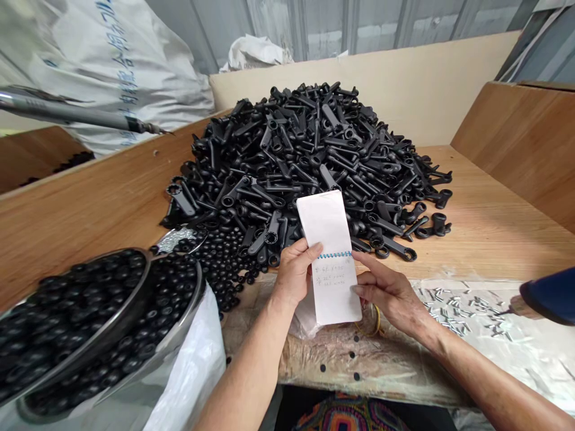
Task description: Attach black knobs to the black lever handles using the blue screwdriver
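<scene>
A small spiral-bound notepad [336, 302] lies open between my hands, its blue coil across the middle and a few handwritten lines below it. My left hand [294, 269] grips its left edge, thumb on top near the coil. On the right side, my right hand [389, 290] touches the pad with thumb and fingers pinched at its edge. Behind the notepad rises a big heap of black plastic crank handles [305, 149]. A yellow band [376, 320] shows beside the right hand's fingers.
Bowls of black round knobs [85, 299] stand at left, with loose knobs [229, 251] spilling beside the heap. Small metal pins [453, 308] lie at right near a dark blue tool [550, 296]. A screwdriver-like tool [90, 114] hangs upper left. Wooden boards [525, 143] edge the table.
</scene>
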A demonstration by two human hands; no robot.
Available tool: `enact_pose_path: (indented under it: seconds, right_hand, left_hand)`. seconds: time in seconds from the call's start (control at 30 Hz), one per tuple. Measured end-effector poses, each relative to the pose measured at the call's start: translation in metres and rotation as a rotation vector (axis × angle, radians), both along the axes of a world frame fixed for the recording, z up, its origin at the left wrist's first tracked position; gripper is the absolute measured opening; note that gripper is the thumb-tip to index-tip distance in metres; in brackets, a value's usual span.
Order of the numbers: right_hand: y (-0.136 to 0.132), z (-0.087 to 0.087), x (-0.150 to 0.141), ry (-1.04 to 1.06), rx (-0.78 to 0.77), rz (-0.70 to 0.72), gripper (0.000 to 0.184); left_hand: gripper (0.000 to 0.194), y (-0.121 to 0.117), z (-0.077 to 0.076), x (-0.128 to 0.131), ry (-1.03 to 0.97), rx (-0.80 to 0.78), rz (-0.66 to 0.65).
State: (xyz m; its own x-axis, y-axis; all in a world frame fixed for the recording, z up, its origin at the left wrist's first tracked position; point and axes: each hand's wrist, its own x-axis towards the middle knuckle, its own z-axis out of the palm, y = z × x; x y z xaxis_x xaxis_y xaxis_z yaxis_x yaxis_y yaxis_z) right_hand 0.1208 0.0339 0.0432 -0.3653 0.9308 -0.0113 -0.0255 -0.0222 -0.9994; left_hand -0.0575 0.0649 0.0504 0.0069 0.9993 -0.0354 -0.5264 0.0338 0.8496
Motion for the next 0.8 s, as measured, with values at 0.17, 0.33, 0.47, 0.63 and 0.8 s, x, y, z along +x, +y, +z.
enact_pose_path:
  seconds: [0.17,0.33,0.47,0.63,0.8]
  right_hand:
    - [-0.0007,-0.0008,0.0016,0.005,0.010,0.022,0.055]
    - [-0.0002,0.0007,0.0009,-0.004,0.026,0.020,0.054]
    - [-0.0006,0.0020,0.0002,-0.005,0.035,0.014,0.053]
    - [-0.0010,0.0024,0.0006,-0.009,0.035,0.006,0.054]
    - [0.0003,0.0005,0.0005,-0.002,0.025,0.015,0.054]
  left_hand:
    - [0.023,0.0002,-0.0002,0.0002,-0.014,0.000,0.002]
    - [0.021,-0.0001,0.0003,0.0006,-0.027,0.008,-0.005]
    - [0.021,0.0000,-0.0002,0.0004,-0.032,0.013,-0.008]
    - [0.021,0.0005,-0.0012,-0.0001,-0.030,0.017,-0.010]
    - [0.021,0.0001,-0.0010,-0.0001,-0.019,0.012,-0.008]
